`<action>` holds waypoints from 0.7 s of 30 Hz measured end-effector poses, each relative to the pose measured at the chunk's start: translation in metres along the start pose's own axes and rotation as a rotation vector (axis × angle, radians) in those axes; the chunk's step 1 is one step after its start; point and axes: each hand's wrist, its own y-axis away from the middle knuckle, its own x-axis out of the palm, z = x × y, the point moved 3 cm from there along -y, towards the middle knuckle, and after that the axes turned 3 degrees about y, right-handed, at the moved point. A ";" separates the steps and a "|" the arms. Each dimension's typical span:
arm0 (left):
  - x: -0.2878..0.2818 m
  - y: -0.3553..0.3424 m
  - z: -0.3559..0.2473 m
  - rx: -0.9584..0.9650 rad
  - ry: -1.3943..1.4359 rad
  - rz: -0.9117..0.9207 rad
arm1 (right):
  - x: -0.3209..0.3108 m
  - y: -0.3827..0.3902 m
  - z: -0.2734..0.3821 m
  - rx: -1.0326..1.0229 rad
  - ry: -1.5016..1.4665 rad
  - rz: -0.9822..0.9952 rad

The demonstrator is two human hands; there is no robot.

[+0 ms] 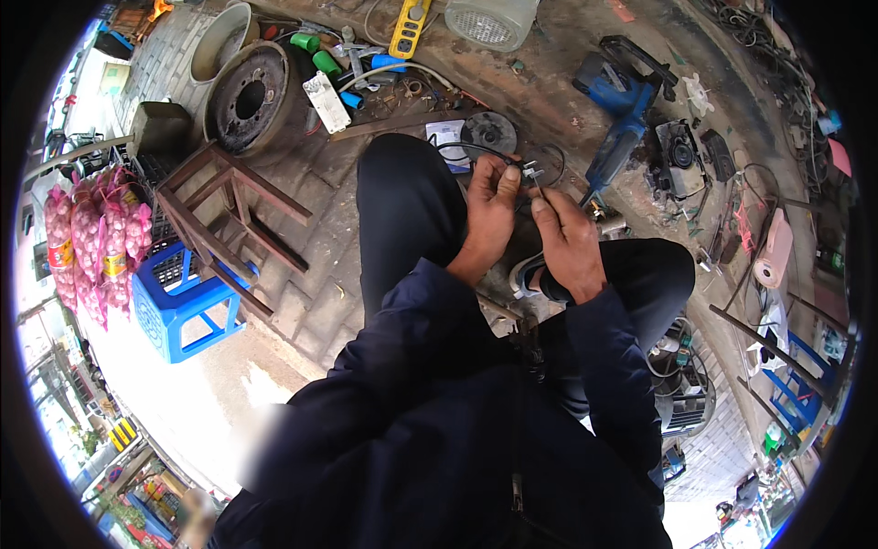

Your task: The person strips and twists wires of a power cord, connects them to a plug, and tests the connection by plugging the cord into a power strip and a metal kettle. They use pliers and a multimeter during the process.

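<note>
Above my knees, my left hand [494, 206] pinches a black electric plug [529, 170] between thumb and fingers, its metal prongs pointing right. A black cord [457, 146] loops away from it to the left. Close beside it, my right hand [569, 240] is closed with thumb and forefinger together, near the prongs. Something thin shows at its fingertips, too small to name. On the ground just beyond the hands lie a dark grey disc [489, 134] and a printed sheet [448, 137]. A blue-and-black power tool [617, 133] lies to the right of them.
At far left are a wheel rim [249, 99], a brown metal frame [219, 197], a blue stool [174, 311] and pink net bags [96, 238]. A yellow power strip [410, 29], a white case [326, 101] and loose tools lie ahead. Dark machine parts [679, 160] clutter the right.
</note>
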 end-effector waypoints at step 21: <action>0.000 -0.001 -0.001 0.021 0.052 0.004 | -0.002 -0.004 -0.003 -0.005 -0.028 0.045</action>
